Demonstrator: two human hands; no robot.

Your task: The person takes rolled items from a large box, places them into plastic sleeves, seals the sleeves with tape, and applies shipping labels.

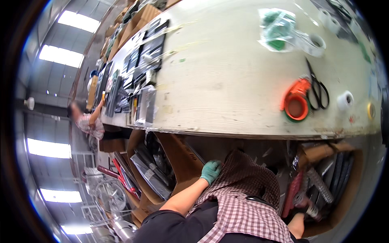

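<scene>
My left hand (211,171), in a green glove, is curled closed beside my checked apron (251,202), near the edge of an open cardboard box. What its fingers hold, if anything, is hidden. Low on the right, my right hand (299,215) reaches down into another cardboard box (349,194). Its fingers are too dark and covered to make out. Close to that hand lie wrapped rolls: a pink one (292,193), a clear bubbly one (320,185) and several dark tubes (342,174).
On the table (219,89) lie an orange tape dispenser (297,101), black scissors (318,91), a white roll (345,100) and a bag of green material (278,30). Dark packaged parts (150,50) cover its left end. A co-worker (91,121) stands beyond. A box of wrapped parts (152,172) sits below.
</scene>
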